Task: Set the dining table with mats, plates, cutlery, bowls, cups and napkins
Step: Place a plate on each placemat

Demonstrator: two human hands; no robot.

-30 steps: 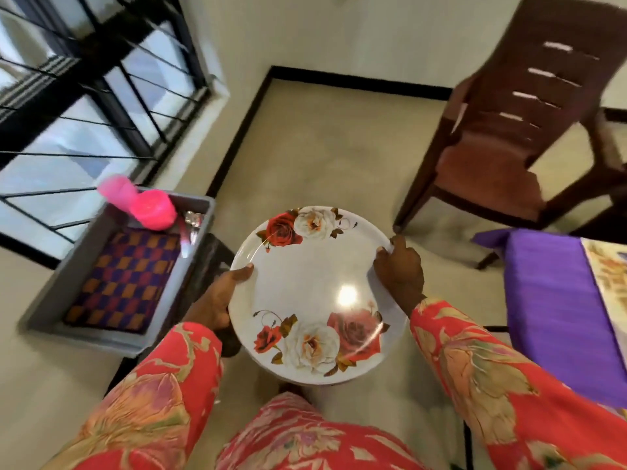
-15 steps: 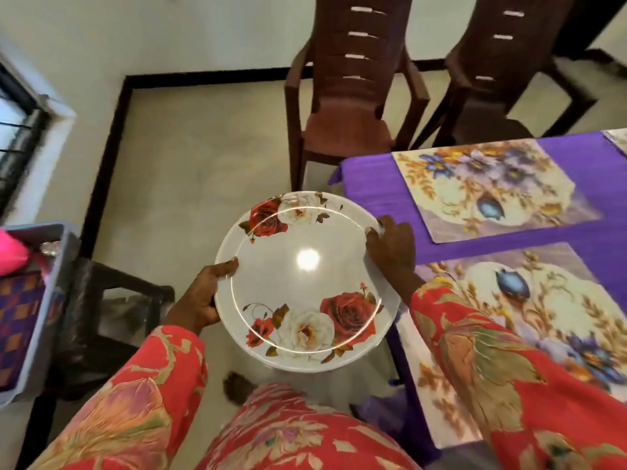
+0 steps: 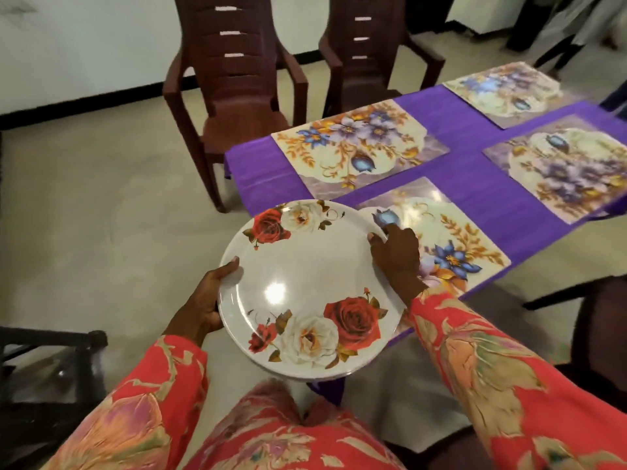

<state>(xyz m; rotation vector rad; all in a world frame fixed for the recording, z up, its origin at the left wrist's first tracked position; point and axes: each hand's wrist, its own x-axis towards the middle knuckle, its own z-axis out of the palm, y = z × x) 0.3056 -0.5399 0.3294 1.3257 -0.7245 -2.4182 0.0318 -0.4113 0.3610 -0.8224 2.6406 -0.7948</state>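
Over the near corner of the worktop (image 3: pixel 475 195), seen from the head camera, a plate (image 3: pixel 305 286) with rose prints is carried level between both hands, its right edge overlapping the nearest mat (image 3: pixel 451 239) while most of it hangs over the floor (image 3: pixel 101 215). Layered rims at its 6 o'clock edge suggest a stack rather than a single plate, though how many I cannot tell. On the left hand (image 3: pixel 200 307) the grip is clamped on the rim at 9 o'clock, thumb on top and fingers curled beneath; on the right hand (image 3: pixel 397 256) the grip is clamped on the rim at 3 o'clock, thumb over the edge. Four mats lie on the purple cloth (image 3: pixel 468 130), all bare, with the second mat (image 3: pixel 356 144) toward 12 o'clock from the plate, and two more mats (image 3: pixel 563 164) off toward 2 o'clock. Two chairs (image 3: pixel 237 93) stand beyond the far edge. To do this step well, I judge the stack should travel toward 2 o'clock until centred over the nearest mat, kept flat so glossy plates do not slide on each other. Lower it gently, then lift the top plates away with both hands, leaving one behind. Centre each plate, leaving mat margins free for cutlery and napkins.
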